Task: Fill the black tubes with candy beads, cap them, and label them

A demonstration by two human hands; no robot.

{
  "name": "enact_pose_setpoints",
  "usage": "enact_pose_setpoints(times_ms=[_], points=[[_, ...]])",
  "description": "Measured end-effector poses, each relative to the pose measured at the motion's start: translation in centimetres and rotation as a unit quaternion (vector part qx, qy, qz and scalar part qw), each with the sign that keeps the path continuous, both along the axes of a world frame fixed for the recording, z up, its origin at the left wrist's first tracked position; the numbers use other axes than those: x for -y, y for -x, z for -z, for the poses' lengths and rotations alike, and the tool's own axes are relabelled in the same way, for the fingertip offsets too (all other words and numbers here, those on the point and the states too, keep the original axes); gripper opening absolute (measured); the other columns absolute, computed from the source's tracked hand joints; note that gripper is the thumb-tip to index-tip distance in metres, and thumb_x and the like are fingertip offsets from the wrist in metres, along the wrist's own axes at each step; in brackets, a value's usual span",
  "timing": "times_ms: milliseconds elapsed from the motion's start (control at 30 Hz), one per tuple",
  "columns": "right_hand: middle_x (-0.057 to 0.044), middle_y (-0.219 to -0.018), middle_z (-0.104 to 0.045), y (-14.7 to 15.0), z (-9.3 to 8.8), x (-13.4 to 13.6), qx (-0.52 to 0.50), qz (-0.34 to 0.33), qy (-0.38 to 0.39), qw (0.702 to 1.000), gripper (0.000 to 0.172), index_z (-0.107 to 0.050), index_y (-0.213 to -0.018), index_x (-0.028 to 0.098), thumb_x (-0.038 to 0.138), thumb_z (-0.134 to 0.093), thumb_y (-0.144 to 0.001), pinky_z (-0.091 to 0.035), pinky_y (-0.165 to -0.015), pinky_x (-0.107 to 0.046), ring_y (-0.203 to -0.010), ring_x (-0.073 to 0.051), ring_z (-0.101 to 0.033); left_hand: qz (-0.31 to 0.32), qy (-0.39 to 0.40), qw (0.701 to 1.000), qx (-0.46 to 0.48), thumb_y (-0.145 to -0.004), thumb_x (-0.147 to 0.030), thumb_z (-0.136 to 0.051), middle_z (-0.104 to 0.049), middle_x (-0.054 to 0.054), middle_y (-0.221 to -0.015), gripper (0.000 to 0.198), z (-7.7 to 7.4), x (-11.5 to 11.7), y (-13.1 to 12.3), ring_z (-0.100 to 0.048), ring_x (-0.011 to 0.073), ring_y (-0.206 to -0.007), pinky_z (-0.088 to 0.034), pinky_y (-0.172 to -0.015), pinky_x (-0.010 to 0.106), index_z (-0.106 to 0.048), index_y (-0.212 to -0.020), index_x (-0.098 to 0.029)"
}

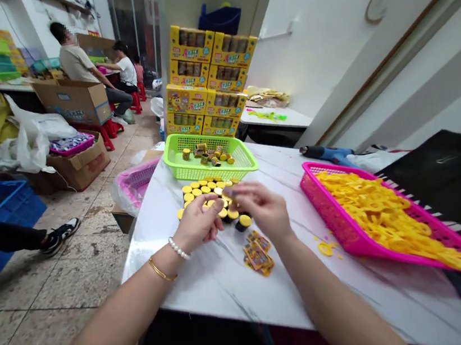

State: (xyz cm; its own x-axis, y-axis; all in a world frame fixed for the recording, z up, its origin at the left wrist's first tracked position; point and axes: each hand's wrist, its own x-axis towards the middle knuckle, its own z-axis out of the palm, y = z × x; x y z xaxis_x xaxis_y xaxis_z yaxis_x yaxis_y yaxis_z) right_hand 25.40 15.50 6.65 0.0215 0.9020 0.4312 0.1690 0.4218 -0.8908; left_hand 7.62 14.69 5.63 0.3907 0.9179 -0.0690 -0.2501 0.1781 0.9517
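Observation:
My left hand (pixel 201 219), with a pearl bracelet at the wrist, is closed beside a cluster of small dark tubs with yellow lids (pixel 188 197). Its thumb lies against curled fingers, and whatever may be between them is hidden. Over the cluster's right side, my right hand (pixel 265 206) pinches a small item (pixel 229 192), too blurred to name. One yellow-lidded tub (pixel 243 223) stands just below the right fingers, at the cluster's near edge. Nearer me on the marble-patterned table (pixel 210 277) lies a small pile of printed cards (pixel 259 253).
A green basket (pixel 213 169) holds loose tubs behind the cluster. Yellow boxes (pixel 206 85) are stacked beyond it. At right, a pink basket (pixel 330 216) holds yellow plastic pieces; a loose yellow ring (pixel 324 248) lies beside it. A blue tool (pixel 325 154) lies behind. People sit at back left.

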Motion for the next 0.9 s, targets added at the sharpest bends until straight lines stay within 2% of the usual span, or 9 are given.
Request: enact_pose_setpoints(times_ms=[67, 133, 233, 333, 467, 533, 633, 800, 900], points=[[-0.006, -0.108, -0.069, -0.5, -2.4, -3.4, 0.035, 0.038, -0.006, 0.999, 0.035, -0.073, -0.108, 0.023, 0.046, -0.072, -0.081, -0.064, -0.068, -0.034, -0.073, -0.014, -0.070, -0.052, -0.031, 0.998, -0.011, -0.068, -0.074, -0.071, -0.061, -0.005, -0.048, 0.074, -0.2, 0.0, 0.2, -0.045, 0.0076, -0.029, -0.025, -0.031, 0.016, -0.054, -0.110, -0.015], [-0.005, -0.107, -0.070, -1.3, -4.3, -5.7, 0.116, 0.061, -0.020, 0.991, 0.049, -0.069, -0.120, 0.024, 0.047, -0.075, -0.078, -0.062, -0.062, -0.032, -0.072, -0.015, -0.069, -0.063, -0.049, 0.997, -0.020, -0.068, -0.072, -0.072, -0.060, -0.004, -0.048, 0.068, -0.3, 0.1, 0.2, -0.043, 0.0063, -0.029, -0.024, -0.032, 0.016, -0.058, -0.101, -0.014], [-0.005, -0.090, -0.073, -2.6, -4.6, -3.9, 0.232, 0.109, -0.020, 0.966, 0.034, -0.075, -0.107, 0.020, 0.044, -0.072, -0.081, -0.056, -0.058, -0.029, -0.066, -0.015, -0.065, -0.048, -0.067, 0.996, -0.031, -0.068, -0.065, -0.076, -0.059, -0.003, -0.048, 0.055, -0.5, 0.2, 0.2, -0.042, 0.0053, -0.030, -0.025, -0.032, 0.017, -0.061, -0.084, -0.014], [-0.004, -0.078, -0.073, -3.7, -1.6, 2.8, 0.329, 0.075, 0.007, 0.941, 0.016, -0.079, -0.081, 0.021, 0.034, -0.070, -0.084, -0.052, -0.063, -0.029, -0.067, -0.015, -0.063, -0.041, -0.084, 0.996, -0.013, -0.073, -0.058, -0.075, -0.059, -0.003, -0.049, 0.045, -0.7, 0.3, 0.3, -0.042, 0.0052, -0.031, -0.026, -0.032, 0.018, -0.062, -0.078, -0.015], [-0.004, -0.079, -0.069, -5.5, 4.4, 9.6, 0.340, 0.092, 0.085, 0.932, 0.014, -0.079, -0.087, 0.022, 0.032, -0.071, -0.082, -0.049, -0.060, -0.029, -0.063, -0.014, -0.059, -0.002, -0.091, 0.995, -0.034, -0.078, -0.051, -0.072, -0.058, -0.002, -0.049, 0.037, -0.4, 0.9, 0.0, -0.042, 0.0055, -0.032, -0.027, -0.033, 0.018, -0.063, -0.072, -0.015], [-0.004, -0.079, -0.066, -6.0, 6.3, 10.4, 0.334, 0.100, 0.103, 0.931, 0.011, -0.076, -0.082, 0.020, 0.030, -0.071, -0.081, -0.049, -0.062, -0.030, -0.065, -0.015, -0.059, 0.050, -0.103, 0.990, -0.083, -0.080, -0.046, -0.070, -0.059, -0.002, -0.049, 0.033, 0.2, 1.4, -0.6, -0.043, 0.0057, -0.032, -0.030, -0.034, 0.018, -0.063, -0.070, -0.016], [-0.005, -0.079, -0.063, -6.1, 7.2, 10.1, 0.355, 0.093, 0.089, 0.926, 0.011, -0.068, -0.076, 0.019, 0.026, -0.067, -0.084, -0.049, -0.067, -0.032, -0.070, -0.017, -0.059, 0.100, -0.126, 0.975, -0.156, -0.083, -0.040, -0.066, -0.062, -0.001, -0.052, 0.027, 1.2, 2.0, -1.6, -0.046, 0.0065, -0.034, -0.034, -0.037, 0.017, -0.062, -0.070, -0.016], [-0.006, -0.084, -0.061, -6.0, 7.1, 9.9, 0.376, 0.077, 0.051, 0.922, 0.007, -0.064, -0.084, 0.018, 0.023, -0.061, -0.088, -0.049, -0.070, -0.033, -0.074, -0.018, -0.058, 0.075, -0.153, 0.962, -0.213, -0.085, -0.036, -0.061, -0.063, 0.000, -0.053, 0.025, 1.8, 2.0, -2.0, -0.048, 0.0070, -0.035, -0.036, -0.039, 0.017, -0.061, -0.070, -0.016], [-0.005, -0.084, -0.062, -6.3, 7.7, 9.8, 0.358, 0.071, 0.034, 0.930, 0.007, -0.067, -0.088, 0.019, 0.025, -0.063, -0.087, -0.050, -0.067, -0.031, -0.072, -0.016, -0.058, 0.094, -0.146, 0.963, -0.206, -0.086, -0.037, -0.060, -0.063, -0.001, -0.054, 0.025, 2.0, 1.8, -1.9, -0.047, 0.0068, -0.035, -0.036, -0.040, 0.017, -0.061, -0.072, -0.016]])
